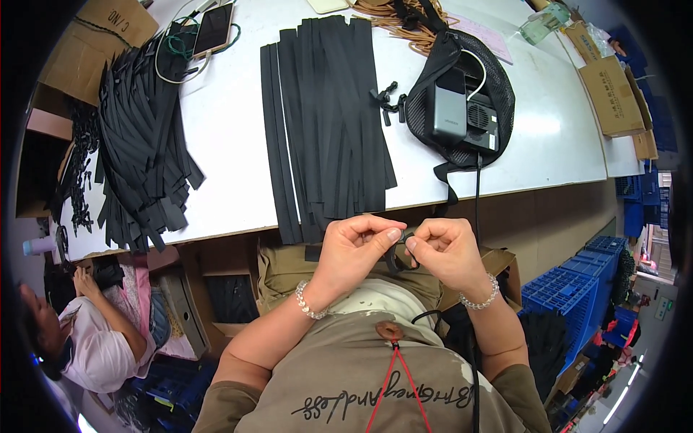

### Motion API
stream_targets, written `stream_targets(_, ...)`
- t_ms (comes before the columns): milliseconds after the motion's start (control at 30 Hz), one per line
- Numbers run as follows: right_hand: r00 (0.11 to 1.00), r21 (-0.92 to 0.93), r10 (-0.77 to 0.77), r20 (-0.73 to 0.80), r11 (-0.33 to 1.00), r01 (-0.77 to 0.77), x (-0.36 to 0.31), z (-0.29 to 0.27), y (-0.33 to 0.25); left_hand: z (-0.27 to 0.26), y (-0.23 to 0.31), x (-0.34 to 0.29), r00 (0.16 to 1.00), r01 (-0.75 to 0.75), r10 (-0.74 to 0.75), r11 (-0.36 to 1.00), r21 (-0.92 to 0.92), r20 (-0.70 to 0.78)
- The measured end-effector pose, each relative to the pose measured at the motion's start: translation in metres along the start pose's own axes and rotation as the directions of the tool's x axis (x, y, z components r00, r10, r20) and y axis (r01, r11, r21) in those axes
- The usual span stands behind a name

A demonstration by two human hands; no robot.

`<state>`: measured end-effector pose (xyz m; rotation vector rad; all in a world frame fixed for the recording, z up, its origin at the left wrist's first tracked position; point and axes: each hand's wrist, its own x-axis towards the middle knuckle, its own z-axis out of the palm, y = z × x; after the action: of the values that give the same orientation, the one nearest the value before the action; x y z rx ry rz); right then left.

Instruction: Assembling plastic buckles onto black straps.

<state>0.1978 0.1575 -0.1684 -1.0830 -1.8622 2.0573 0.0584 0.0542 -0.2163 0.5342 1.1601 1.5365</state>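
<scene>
Pinching a small black strap piece (393, 261) between thumb and fingertips, the left hand (355, 247) sits close beside the right hand (446, 251), whose thumb and forefinger close on the same piece. Part of the piece hangs in the gap below both sets of fingertips; its finer details are too small and too covered to make out. A clear beaded bracelet (310, 302) circles the wrist behind the left hand, and a similar beaded band (481, 294) circles the one behind the right. Nearer the body, below and between the hands, a round brown pendant (390, 330) lies on a red cord (380, 386).

Just beyond the left hand, a stack of long black straps (328, 123) lies on the white counter (224, 144), its near ends reaching over the edge. Out past the right hand rests a black mesh bag (502, 94) with a grey power bank (449, 108) in it; small black fittings (390, 105) lie between bag and stack. To the right of the right hand, lower than the counter, stand blue crates (556, 289). Well left of the left hand, a seated co-worker (101, 339) is near a thick bundle of black strips (141, 144). Farther off, beyond that bundle, lies a phone (214, 30).
</scene>
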Motion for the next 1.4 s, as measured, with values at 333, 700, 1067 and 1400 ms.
stream_targets(333,0.997,0.108,0.069,0.026,0.992,-0.071,0.0,0.0,-0.001,-0.001,0.002,0.0,0.999,0.041,-0.042,0.999,0.027,0.022)
stream_targets(700,1.0,0.125,-0.004,-0.03,0.992,0.008,-0.002,0.004,0.011,0.0,0.005,0.0,1.0,0.006,-0.007,0.999,0.049,0.026)
stream_targets(1067,0.988,0.106,-0.134,-0.071,0.984,0.141,-0.004,0.011,0.011,0.005,0.0,-0.002,0.979,-0.197,0.201,0.976,0.091,-0.041)
stream_targets(1400,0.878,-0.351,-0.463,-0.122,0.847,0.398,-0.005,0.011,0.007,0.0,-0.004,-0.002,0.985,-0.16,0.161,0.987,0.033,-0.053)
